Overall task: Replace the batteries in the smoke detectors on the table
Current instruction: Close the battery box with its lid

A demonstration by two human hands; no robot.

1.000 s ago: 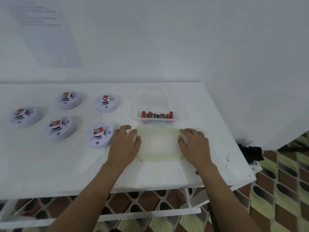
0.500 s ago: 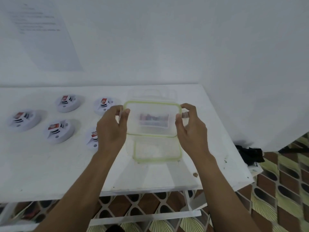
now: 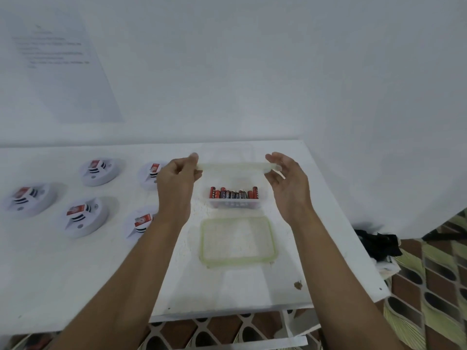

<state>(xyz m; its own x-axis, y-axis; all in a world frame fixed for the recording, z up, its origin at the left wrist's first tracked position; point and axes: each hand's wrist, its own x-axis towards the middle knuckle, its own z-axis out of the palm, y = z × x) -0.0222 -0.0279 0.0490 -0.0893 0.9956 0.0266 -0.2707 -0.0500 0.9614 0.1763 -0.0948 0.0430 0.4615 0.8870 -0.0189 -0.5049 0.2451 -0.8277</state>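
Lid (image 3: 232, 165) pinched at its ends by left hand (image 3: 177, 184) and right hand (image 3: 289, 184); held above batteries (image 3: 233, 193).

hands: left hand (image 3: 177, 183) bare, right hand (image 3: 290, 188) bare | arms: left forearm (image 3: 141, 261) and right forearm (image 3: 336, 261) bare, skin uncovered down to the lower edge of the frame

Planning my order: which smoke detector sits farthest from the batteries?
The leftmost smoke detector, by the picture's left edge; the other four lie nearer the batteries.

White wall (image 3: 252, 72), white table (image 3: 75, 274), patterned floor (image 3: 429, 286)
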